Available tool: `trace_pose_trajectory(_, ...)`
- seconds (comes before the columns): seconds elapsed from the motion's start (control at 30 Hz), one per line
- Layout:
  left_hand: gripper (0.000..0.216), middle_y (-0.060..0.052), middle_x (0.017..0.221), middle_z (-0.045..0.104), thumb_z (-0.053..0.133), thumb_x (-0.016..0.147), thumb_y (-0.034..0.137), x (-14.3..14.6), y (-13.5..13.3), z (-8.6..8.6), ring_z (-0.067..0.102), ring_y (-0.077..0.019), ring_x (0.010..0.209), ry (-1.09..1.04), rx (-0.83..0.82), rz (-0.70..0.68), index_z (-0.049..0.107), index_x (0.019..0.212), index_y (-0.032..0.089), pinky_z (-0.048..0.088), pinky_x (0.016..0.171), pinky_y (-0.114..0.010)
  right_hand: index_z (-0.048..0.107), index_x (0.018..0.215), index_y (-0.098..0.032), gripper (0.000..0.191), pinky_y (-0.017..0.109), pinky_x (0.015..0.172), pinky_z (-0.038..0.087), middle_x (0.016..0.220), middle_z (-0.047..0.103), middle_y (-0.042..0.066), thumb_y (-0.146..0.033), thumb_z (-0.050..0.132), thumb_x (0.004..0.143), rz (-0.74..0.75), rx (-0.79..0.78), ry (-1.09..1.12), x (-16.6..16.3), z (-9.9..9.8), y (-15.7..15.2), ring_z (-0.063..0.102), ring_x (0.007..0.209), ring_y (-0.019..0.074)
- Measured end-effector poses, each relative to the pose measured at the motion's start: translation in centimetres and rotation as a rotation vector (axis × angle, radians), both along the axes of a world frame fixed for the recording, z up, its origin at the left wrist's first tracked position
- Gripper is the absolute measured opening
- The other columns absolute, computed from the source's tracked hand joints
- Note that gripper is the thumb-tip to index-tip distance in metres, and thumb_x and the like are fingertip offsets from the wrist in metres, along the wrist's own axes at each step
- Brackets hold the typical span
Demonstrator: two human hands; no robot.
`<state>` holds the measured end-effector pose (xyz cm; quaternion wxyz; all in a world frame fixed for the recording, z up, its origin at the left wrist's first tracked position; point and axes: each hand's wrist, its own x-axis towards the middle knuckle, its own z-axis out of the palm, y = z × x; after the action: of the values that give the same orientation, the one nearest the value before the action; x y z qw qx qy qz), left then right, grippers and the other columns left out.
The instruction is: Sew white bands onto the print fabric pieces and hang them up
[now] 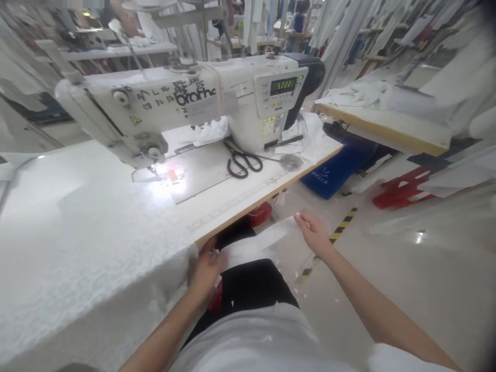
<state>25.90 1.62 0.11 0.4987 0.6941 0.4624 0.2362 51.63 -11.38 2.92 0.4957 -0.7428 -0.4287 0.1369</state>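
Observation:
Above my lap, a white piece of fabric (259, 247) stretches between my two hands. Its right end is pinched between the thumb and fingers of my right hand (314, 235), out past the table edge. My left hand (207, 266), smeared by motion, is closed at the other end of the fabric, just below the table's front edge. A small shiny spot shows at its fingers, too blurred to name. White patterned fabric (96, 258) covers the left of the table and hangs over the edge beside my left hand.
A Brother sewing machine (186, 98) stands on the table with its needle light on. Black-handled scissors (244, 163) lie in front of it. At the right are another table (383, 126) with white cloth, a blue bin (333, 170) and a red stool (403, 188).

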Motion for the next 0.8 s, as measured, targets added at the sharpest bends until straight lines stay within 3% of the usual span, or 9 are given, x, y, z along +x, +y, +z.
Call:
trace_pose_trajectory(0.07, 0.058, -0.005, 0.128, 0.050, 0.070, 0.067, 0.027, 1.3, -0.9, 3.6, 0.045, -0.0252, 0.119, -0.030, 0.056, -0.126, 0.049, 0.121, 0.026, 0.037, 0.101, -0.040, 0.053, 0.063, -0.020, 0.033, 0.029, 0.065, 0.039, 0.064, 0.049, 0.000, -0.042, 0.049, 0.087, 0.225, 0.022, -0.045, -2.4, 4.7, 1.2, 0.047, 0.065, 0.0155)
trace_pose_trajectory(0.1, 0.063, -0.006, 0.128, 0.050, 0.072, 0.065, 0.026, 1.9, -1.2, 5.8, 0.045, -0.0257, 0.119, -0.055, 0.128, -0.273, 0.048, 0.123, 0.025, 0.037, 0.100, -0.040, 0.055, 0.065, -0.020, 0.028, 0.028, 0.066, 0.040, 0.066, 0.052, 0.000, -0.038, 0.051, 0.086, 0.381, 0.039, -0.075, -3.6, 7.0, 1.8, 0.049, 0.067, 0.0154)
trace_pose_trajectory(0.13, 0.056, -0.006, 0.121, 0.055, 0.071, 0.065, 0.026, 2.4, -1.4, 8.1, 0.050, -0.0249, 0.112, -0.089, 0.203, -0.380, 0.052, 0.117, 0.023, 0.041, 0.095, -0.038, 0.057, 0.070, -0.020, 0.024, 0.028, 0.068, 0.041, 0.070, 0.055, 0.001, -0.032, 0.047, 0.089, 0.563, 0.095, -0.158, -4.8, 9.2, 2.5, 0.050, 0.070, 0.0157)
trace_pose_trajectory(0.2, 0.018, -0.003, 0.093, 0.065, 0.059, 0.076, 0.021, 2.7, -1.4, 12.6, 0.059, -0.0182, 0.087, -0.144, 0.281, -0.453, 0.062, 0.093, 0.020, 0.048, 0.081, -0.032, 0.058, 0.083, -0.021, 0.012, 0.029, 0.072, 0.042, 0.080, 0.058, 0.003, -0.026, 0.049, 0.088, 0.623, 0.241, -0.197, -7.1, 12.5, 3.9, 0.052, 0.078, 0.0163)
trace_pose_trajectory(0.3, 0.011, 0.000, 0.075, 0.064, 0.054, 0.076, 0.016, 1.7, -0.1, 18.0, 0.058, -0.0135, 0.067, -0.221, 0.344, -0.263, 0.063, 0.082, 0.020, 0.048, 0.064, -0.025, 0.053, 0.107, -0.022, 0.028, 0.029, 0.073, 0.044, 0.096, 0.058, 0.003, -0.029, 0.062, 0.081, 0.610, 0.258, 0.036, -10.6, 14.2, 6.0, 0.055, 0.084, 0.0178)
trace_pose_trajectory(0.4, 0.011, 0.003, 0.071, 0.062, 0.060, 0.071, 0.017, -0.8, 2.6, 20.9, 0.056, -0.0109, 0.062, -0.285, 0.350, -0.029, 0.063, 0.082, 0.020, 0.045, 0.055, -0.020, 0.058, 0.092, -0.020, 0.012, 0.026, 0.065, 0.044, 0.079, 0.059, -0.001, -0.030, 0.053, 0.086, 0.729, 0.081, 0.305, -14.6, 12.5, 7.1, 0.055, 0.071, 0.0157)
trace_pose_trajectory(0.5, 0.020, 0.000, 0.075, 0.062, 0.062, 0.075, 0.035, -3.7, 6.5, 20.7, 0.058, -0.0130, 0.066, -0.305, 0.189, 0.088, 0.062, 0.083, 0.017, 0.047, 0.057, -0.022, 0.059, 0.083, -0.019, 0.020, 0.024, 0.059, 0.040, 0.071, 0.055, -0.001, -0.035, 0.048, 0.088, 0.858, -0.094, 0.672, -18.4, 9.7, 6.6, 0.050, 0.065, 0.0141)
trace_pose_trajectory(0.63, 0.039, -0.006, 0.080, 0.062, 0.053, 0.078, 0.050, -6.5, 11.9, 16.7, 0.061, -0.0178, 0.072, -0.085, -0.039, 0.056, 0.060, 0.088, 0.013, 0.051, 0.064, -0.031, 0.059, 0.089, -0.019, 0.024, 0.025, 0.062, 0.040, 0.075, 0.056, -0.001, -0.041, 0.059, 0.079, 0.882, -0.178, 1.082, -20.8, 5.3, 5.6, 0.050, 0.068, 0.0147)
trace_pose_trajectory(0.8, 0.028, -0.001, 0.069, 0.056, 0.050, 0.079, 0.043, -7.1, 15.8, 13.1, 0.056, -0.0145, 0.063, 0.063, 0.042, 0.010, 0.056, 0.086, 0.016, 0.047, 0.058, -0.028, 0.060, 0.069, -0.017, 0.023, 0.028, 0.063, 0.041, 0.069, 0.050, 0.001, -0.039, 0.060, 0.077, 0.562, -0.159, 0.699, -20.6, 0.6, 7.2, 0.049, 0.068, 0.0175)
